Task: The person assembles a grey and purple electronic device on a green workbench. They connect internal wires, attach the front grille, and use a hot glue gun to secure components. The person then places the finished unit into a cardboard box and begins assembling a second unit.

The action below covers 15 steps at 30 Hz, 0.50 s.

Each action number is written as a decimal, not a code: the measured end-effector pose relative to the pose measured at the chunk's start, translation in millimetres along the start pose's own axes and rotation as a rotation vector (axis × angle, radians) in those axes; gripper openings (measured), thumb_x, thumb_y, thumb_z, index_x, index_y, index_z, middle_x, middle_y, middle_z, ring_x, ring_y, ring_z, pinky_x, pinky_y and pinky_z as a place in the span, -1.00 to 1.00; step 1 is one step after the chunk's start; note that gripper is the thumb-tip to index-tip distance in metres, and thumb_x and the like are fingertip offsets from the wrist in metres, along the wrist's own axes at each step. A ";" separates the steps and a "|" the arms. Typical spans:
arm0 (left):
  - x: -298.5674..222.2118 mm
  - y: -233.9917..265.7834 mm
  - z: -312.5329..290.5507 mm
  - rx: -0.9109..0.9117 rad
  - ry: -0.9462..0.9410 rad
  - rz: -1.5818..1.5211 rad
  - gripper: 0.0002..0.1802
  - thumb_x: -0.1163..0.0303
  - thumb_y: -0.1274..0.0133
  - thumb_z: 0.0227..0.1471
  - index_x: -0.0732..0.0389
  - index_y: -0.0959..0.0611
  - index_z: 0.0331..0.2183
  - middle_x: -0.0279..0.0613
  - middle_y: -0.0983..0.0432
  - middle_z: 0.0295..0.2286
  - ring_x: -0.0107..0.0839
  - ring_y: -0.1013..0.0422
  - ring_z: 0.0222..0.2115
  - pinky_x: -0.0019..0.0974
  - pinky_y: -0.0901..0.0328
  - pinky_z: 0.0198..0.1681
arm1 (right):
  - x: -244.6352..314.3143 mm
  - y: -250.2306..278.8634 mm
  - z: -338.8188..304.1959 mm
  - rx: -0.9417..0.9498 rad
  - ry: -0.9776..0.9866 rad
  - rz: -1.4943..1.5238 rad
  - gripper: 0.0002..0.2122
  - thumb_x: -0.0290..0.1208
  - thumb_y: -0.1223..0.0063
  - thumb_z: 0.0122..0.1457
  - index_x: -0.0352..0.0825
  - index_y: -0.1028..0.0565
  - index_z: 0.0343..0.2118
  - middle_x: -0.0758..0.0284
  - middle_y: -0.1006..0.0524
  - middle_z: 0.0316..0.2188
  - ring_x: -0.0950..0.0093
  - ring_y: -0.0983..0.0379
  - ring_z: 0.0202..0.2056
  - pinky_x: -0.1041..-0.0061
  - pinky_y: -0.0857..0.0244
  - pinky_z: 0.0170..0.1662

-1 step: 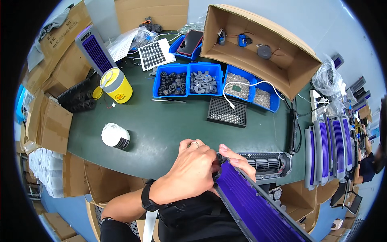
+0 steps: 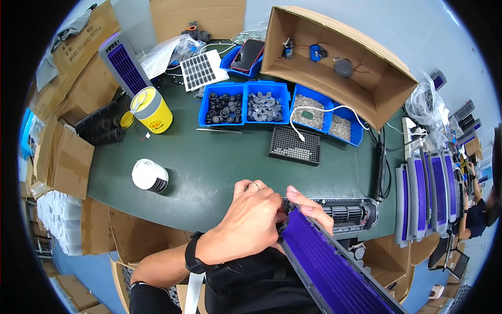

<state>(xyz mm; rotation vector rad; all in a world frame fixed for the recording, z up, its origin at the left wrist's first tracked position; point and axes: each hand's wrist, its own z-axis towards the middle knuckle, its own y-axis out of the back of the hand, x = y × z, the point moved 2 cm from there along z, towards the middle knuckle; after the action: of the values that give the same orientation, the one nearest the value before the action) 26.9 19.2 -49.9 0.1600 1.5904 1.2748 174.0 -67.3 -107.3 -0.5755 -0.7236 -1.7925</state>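
A long tower-fan shell (image 2: 334,261), grey at the rim with a purple ribbed inside, slants from the middle of the view down to the lower right, its hollow side facing up. My right hand (image 2: 314,212) grips its upper end, thumb and fingers showing over the edge. Curled against that same end is my left hand (image 2: 253,222), fingertips closed and tucked out of sight; whatever they pinch is hidden. Just behind my hands, a fan body (image 2: 348,213) with a black drum-shaped impeller lies on the green table (image 2: 219,157).
Blue bins (image 2: 222,104) of small grey and black parts stand at the back, beside a black perforated tray (image 2: 295,145) and an open cardboard box (image 2: 361,68). To the left are a white tub (image 2: 150,175) and a yellow canister (image 2: 152,112). Finished-looking fan shells (image 2: 418,193) stand at right.
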 end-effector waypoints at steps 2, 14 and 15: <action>0.7 -5.3 1.4 -0.013 -0.013 -0.025 -0.92 0.54 -0.29 -0.09 0.29 -0.72 -0.44 -0.06 -0.58 -0.43 -0.05 -0.44 -0.23 -0.06 -0.20 0.03 | -4.2 -0.9 1.6 -0.062 0.056 -0.012 -0.17 -0.54 -0.63 -0.13 -0.43 -0.25 0.17 -0.22 -0.42 0.18 -0.10 -0.40 0.26 -0.04 -0.29 0.35; 34.0 14.2 11.4 0.036 -0.003 -0.305 -0.80 0.58 -0.10 0.18 0.24 -0.72 -0.16 -0.08 -0.64 -0.18 -0.06 -0.52 -0.07 -0.08 -0.36 0.08 | 8.3 18.7 16.5 -0.013 -0.145 0.099 -0.09 -0.58 -0.48 -0.08 -0.42 -0.10 0.32 -0.16 -0.35 0.22 -0.02 -0.31 0.33 0.02 -0.22 0.38; 34.5 15.2 11.6 0.085 -0.036 -0.315 -0.78 0.59 -0.09 0.18 0.24 -0.72 -0.15 -0.08 -0.65 -0.17 -0.06 -0.51 -0.05 -0.09 -0.36 0.10 | 9.7 19.0 15.7 -0.003 -0.130 0.104 -0.09 -0.60 -0.47 -0.08 -0.42 -0.09 0.32 -0.16 -0.35 0.22 -0.02 -0.31 0.33 0.02 -0.22 0.38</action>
<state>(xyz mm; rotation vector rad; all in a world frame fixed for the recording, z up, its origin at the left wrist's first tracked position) 13.3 55.2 -58.3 -0.0153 1.5681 0.9564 189.6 -67.2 -85.9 -0.7245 -0.7658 -1.6721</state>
